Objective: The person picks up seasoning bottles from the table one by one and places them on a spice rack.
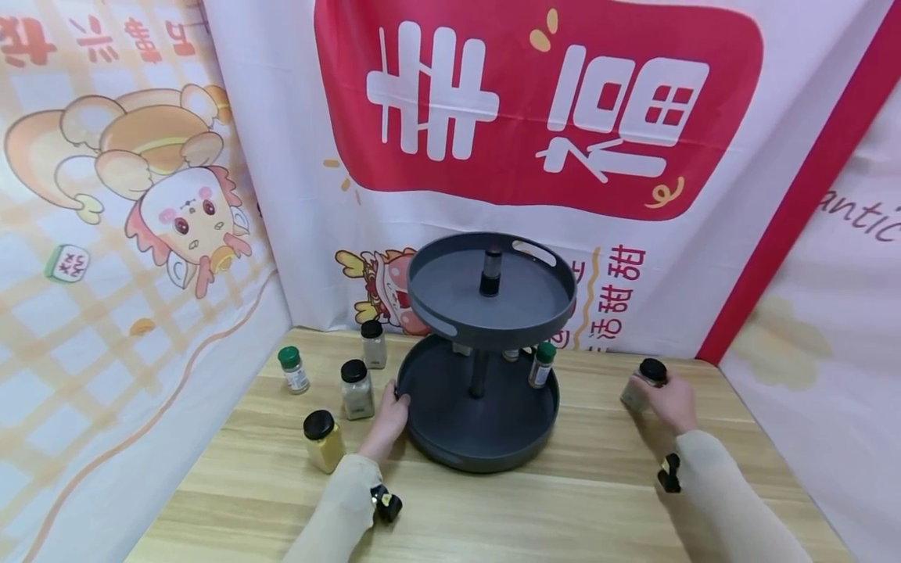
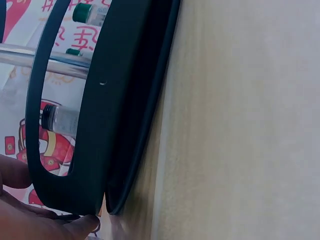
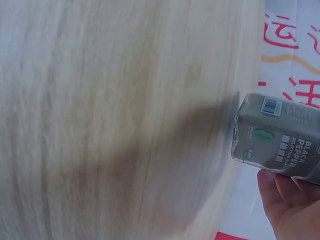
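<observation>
A dark grey two-tier round tray rack [image 1: 482,453] stands on the table. My left hand [image 1: 389,418] grips the rim of its lower tray at the left side; the rim [image 2: 95,150] also shows close up in the left wrist view. A green-capped spice jar [image 1: 541,366] stands on the lower tray, with other jars partly hidden under the upper tray. At the far right, my right hand [image 1: 672,400] holds a black-capped jar of black pepper [image 3: 280,137], its label readable in the right wrist view. Whether the jar's base touches the table, I cannot tell.
Left of the rack stand a green-capped jar [image 1: 294,371], a black-capped jar [image 1: 375,346], a larger black-capped jar [image 1: 357,391] and a jar of yellow powder [image 1: 326,447]. Printed cloth [image 1: 296,156] hangs behind and beside the wooden table [image 1: 493,516].
</observation>
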Demonstrator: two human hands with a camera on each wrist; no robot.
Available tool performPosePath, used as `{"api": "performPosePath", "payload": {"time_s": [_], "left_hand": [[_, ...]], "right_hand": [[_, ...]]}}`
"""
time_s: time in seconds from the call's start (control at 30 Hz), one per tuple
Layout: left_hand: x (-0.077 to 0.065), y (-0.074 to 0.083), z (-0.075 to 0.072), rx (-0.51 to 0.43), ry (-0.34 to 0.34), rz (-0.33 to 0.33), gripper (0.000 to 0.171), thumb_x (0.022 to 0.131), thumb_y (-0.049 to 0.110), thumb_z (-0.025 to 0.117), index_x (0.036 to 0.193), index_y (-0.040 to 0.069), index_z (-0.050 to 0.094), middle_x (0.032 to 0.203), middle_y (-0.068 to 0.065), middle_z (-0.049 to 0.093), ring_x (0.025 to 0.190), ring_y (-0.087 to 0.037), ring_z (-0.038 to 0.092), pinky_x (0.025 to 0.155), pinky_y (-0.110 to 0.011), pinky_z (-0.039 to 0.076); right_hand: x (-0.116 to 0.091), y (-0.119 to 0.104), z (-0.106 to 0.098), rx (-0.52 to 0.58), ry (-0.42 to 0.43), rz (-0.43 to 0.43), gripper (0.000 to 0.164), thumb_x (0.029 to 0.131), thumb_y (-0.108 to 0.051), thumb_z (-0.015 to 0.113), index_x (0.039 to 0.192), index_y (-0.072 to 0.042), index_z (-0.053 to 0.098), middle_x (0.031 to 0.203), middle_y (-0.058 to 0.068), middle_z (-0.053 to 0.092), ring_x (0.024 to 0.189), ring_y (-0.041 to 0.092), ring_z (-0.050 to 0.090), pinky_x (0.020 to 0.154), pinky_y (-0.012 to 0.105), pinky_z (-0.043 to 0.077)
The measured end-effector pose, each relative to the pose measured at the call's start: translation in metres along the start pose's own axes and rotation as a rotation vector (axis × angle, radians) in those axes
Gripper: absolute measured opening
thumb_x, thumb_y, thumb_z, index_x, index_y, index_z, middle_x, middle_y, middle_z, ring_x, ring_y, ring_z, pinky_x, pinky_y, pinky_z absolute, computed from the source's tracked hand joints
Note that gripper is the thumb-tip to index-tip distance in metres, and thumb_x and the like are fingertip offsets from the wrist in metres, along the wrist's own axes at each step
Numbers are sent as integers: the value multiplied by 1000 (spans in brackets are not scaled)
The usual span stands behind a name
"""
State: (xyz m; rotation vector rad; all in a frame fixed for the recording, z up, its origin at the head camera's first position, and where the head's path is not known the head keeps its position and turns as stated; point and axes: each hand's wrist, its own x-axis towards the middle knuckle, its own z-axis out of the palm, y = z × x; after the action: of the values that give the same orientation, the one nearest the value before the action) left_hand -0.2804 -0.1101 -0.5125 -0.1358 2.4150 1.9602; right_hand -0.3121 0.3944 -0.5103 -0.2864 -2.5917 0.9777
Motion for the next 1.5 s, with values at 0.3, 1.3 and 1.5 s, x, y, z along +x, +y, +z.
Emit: {"api": "performPosePath", "payload": {"time_s": [0.3,1.3,1.5], "left_hand": [[14,-6,-4,-8,26,-13,52,101,8,29,148,-6,11,152,-27,11,139,-40,10,112,-50,12],[12,-11,-4,19,-7,21,53,100,6,30,149,-4,12,152,-26,14,139,-41,11,111,-52,12],[7,-11,-2,24,-3,71,52,100,4,32,147,-7,14,151,-29,16,138,-42,13,111,-52,13]], "right_hand": [[-11,-18,7,15,-34,-43,61,81,-49,70,109,5,61,100,27,64,91,37,60,77,48,48],[-34,-51,11,-1,-109,-115,61,77,-54,72,104,-1,63,91,16,67,80,26,60,67,36,48],[-35,-63,11,-36,-73,-124,55,77,-52,73,99,-2,64,85,13,66,77,25,59,66,35,46]]}}
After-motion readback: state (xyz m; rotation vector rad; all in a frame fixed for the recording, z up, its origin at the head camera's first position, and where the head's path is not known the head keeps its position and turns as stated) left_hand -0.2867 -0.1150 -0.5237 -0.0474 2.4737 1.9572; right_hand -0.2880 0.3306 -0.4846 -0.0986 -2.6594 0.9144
